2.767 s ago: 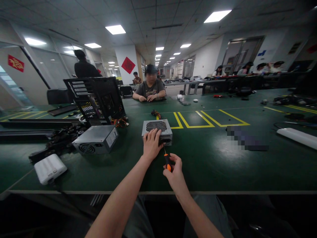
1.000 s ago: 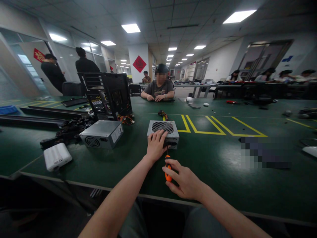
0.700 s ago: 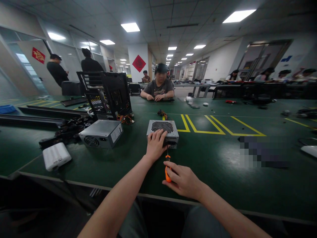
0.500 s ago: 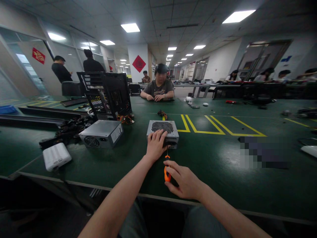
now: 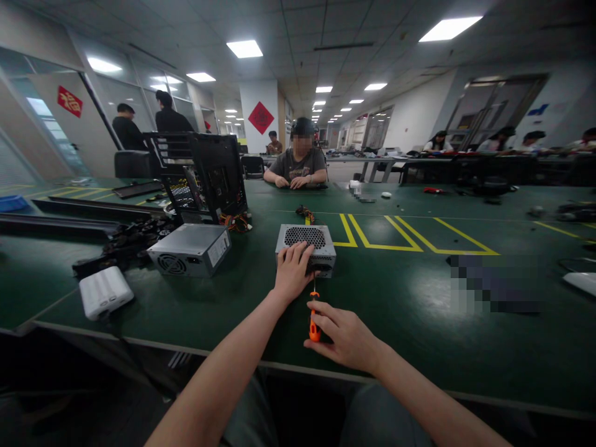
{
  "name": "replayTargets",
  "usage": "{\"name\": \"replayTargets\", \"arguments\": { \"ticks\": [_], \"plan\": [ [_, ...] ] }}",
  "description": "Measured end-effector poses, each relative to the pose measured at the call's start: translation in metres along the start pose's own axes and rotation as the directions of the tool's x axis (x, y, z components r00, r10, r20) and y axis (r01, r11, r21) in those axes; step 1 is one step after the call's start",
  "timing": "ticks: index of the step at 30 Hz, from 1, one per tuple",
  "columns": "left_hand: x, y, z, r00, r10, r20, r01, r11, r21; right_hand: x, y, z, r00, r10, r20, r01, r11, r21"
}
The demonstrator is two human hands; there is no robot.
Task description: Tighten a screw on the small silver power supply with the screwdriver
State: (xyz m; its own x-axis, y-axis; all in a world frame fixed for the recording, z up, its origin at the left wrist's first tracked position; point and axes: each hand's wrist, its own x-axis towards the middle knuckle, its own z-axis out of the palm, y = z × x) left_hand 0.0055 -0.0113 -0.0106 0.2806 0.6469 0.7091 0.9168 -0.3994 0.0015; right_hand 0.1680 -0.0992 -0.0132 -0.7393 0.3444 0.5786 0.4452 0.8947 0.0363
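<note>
A grey metal computer power supply (image 5: 322, 247) with a honeycomb grille on top lies on the green table (image 5: 382, 298). My left hand (image 5: 292, 273) grips its near left part, fingers over the top and thumb by the front side. Below it, my right hand (image 5: 347, 335) holds an orange-and-black screwdriver (image 5: 315, 329) between thumb and fingers. The shaft points away from me at the near face of the power supply. Its tip is too small to make out. Behind the unit lies a bundle of coloured cables (image 5: 306, 215).
Left of my hands sits a second power supply (image 5: 190, 249), with a white block-shaped device (image 5: 106, 293) nearer the edge. An open black computer case (image 5: 205, 177) stands behind, beside black panels (image 5: 95, 210). Across the table, a person (image 5: 298, 162) sits with forearms on it.
The screwdriver handle has turned slightly in my right hand, and the right thumb has shifted left. My left hand stays on the power supply. In the background, a standing person has shifted right.
</note>
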Motion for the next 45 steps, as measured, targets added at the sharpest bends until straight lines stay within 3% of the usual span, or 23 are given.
{"name": "replayTargets", "arguments": {
  "ticks": [7,18,23,30,37,45],
  "plan": [
    [0.0001,0.0001,0.0016,1.0,-0.005,0.001,0.005,1.0,-0.012,0.0028,-0.0006,-0.006,0.997,-0.012,0.076,0.016,0.998,-0.054],
    [-0.0006,-0.0013,0.002,1.0,0.006,-0.002,-0.006,1.0,-0.013,0.0004,0.0003,0.003,0.998,0.042,-0.042,-0.044,0.999,-0.026],
    [-0.0008,-0.0011,0.0031,1.0,-0.005,0.01,0.006,1.0,-0.02,0.0015,-0.0011,-0.0005,0.998,-0.03,-0.05,0.025,0.994,-0.108],
    [-0.0008,0.0,0.0021,1.0,-0.004,0.006,0.004,1.0,-0.018,0.0034,-0.0005,-0.0034,0.999,0.051,-0.008,-0.051,0.985,-0.165],
    [-0.0001,0.0008,0.001,1.0,-0.008,0.017,0.008,1.0,-0.006,0.0036,-0.0015,-0.0022,0.99,0.128,-0.065,-0.138,0.972,-0.188],
    [-0.0006,-0.0001,0.0019,1.0,-0.003,0.014,0.003,1.0,0.006,0.0009,0.0016,0.0023,0.997,0.071,0.032,-0.064,0.98,-0.186]
  ]
}}
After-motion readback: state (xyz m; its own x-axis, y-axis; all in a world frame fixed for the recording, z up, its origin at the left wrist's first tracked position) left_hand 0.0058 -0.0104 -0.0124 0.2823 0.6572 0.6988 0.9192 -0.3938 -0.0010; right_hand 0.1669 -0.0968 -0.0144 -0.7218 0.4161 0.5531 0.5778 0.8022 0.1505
